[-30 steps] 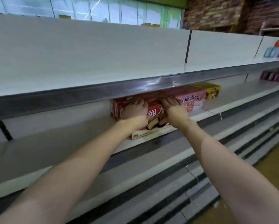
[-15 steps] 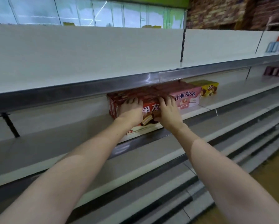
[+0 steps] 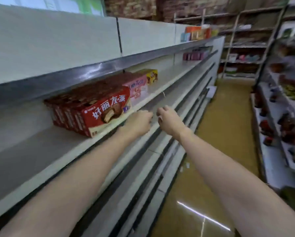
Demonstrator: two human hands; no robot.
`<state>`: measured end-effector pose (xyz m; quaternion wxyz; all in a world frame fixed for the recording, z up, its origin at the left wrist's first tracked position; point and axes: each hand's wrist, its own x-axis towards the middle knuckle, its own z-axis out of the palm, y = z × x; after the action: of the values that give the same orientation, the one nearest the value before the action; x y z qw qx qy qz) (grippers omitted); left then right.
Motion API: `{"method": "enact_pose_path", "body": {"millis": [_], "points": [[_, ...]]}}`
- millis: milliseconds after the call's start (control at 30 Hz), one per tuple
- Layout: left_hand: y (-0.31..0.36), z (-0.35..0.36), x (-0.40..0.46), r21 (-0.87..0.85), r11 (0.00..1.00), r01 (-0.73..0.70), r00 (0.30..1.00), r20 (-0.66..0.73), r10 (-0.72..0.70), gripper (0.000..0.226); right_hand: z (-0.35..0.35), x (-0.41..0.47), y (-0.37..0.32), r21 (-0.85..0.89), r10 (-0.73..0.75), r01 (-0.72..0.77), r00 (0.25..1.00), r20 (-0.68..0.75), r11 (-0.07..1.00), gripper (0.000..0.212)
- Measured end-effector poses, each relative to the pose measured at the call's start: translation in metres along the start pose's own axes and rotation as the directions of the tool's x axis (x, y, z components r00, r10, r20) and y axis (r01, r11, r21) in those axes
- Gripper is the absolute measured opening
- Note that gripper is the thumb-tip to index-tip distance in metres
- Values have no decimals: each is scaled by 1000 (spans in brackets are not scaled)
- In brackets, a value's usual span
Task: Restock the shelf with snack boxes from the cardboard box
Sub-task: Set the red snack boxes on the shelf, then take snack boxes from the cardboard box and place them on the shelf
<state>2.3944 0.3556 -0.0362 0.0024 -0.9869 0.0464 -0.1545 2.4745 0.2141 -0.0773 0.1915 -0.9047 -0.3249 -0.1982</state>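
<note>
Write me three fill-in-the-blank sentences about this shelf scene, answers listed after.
1. The box right beside the red boxes is ____.
2. Past the pink box stands a ____ box.
3. The left hand and right hand hold ____.

Answers: pink; yellow; nothing

Row of red cardboard snack boxes [image 3: 92,110] with white Chinese lettering and a chocolate-pie picture stands upright on the white metal shelf [image 3: 32,144], front face outward, packed one behind another, front box at the shelf lip. Just right, touching, a pink snack box [image 3: 138,88], upright. Beyond it a yellow snack box [image 3: 151,75], slightly blurred. No cardboard box in view.
</note>
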Motion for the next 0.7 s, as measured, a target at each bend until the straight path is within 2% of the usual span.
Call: {"method": "enact_pose_path", "body": {"millis": [100, 267, 433, 600, 700], "points": [[37, 34, -13, -231, 968, -102, 984, 117, 132, 16, -6, -56, 14, -3, 154, -155, 985, 78, 988, 18], [103, 88, -61, -328, 924, -196, 924, 255, 286, 13, -14, -191, 15, -82, 455, -450, 889, 60, 889, 13], [175, 133, -124, -512, 824, -242, 851, 296, 434, 18, -28, -335, 6, -124, 714, -705, 698, 57, 699, 14], [248, 151, -192, -675, 687, -270, 726, 326, 605, 21, -45, -452, -14, -101, 878, -872, 479, 19, 478, 6], [287, 156, -222, -726, 639, -252, 690, 328, 645, 16, -51, -507, -20, -99, 932, -927, 361, 29, 362, 9]]}}
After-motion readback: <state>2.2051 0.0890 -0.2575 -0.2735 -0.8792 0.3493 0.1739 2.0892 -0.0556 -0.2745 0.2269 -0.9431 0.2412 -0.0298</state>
